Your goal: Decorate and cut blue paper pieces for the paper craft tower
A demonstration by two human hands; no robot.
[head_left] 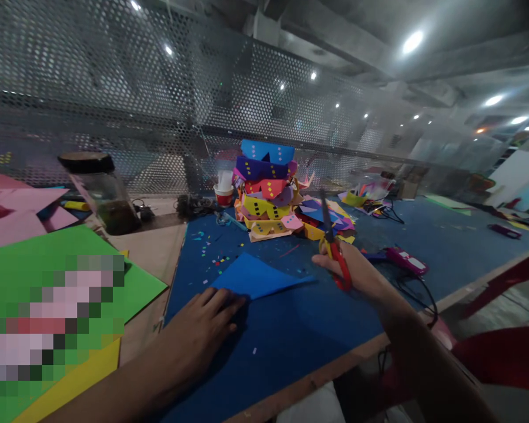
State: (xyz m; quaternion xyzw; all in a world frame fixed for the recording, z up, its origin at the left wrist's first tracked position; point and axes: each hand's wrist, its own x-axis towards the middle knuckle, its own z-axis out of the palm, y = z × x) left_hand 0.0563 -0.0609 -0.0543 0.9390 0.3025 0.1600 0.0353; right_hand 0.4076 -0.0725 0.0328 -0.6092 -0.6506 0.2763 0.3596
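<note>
- Left hand (205, 323): loosely open on the blue paper's (258, 275) near-left edge.
- Surface (306, 329): under the paper, which could slip if pressed lightly.
- Right hand (355, 263): closed round scissors (328, 230) right of the paper; careless swings could nick it.

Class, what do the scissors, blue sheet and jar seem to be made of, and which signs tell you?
Scissors: handles probably plastic, smooth, bright red and yellow; blades likely metal, dark and slim.
Blue sheet: likely paper or thin card, matt, with crisp edges.
Jar: glass or clear plastic, smooth and see-through.
</note>
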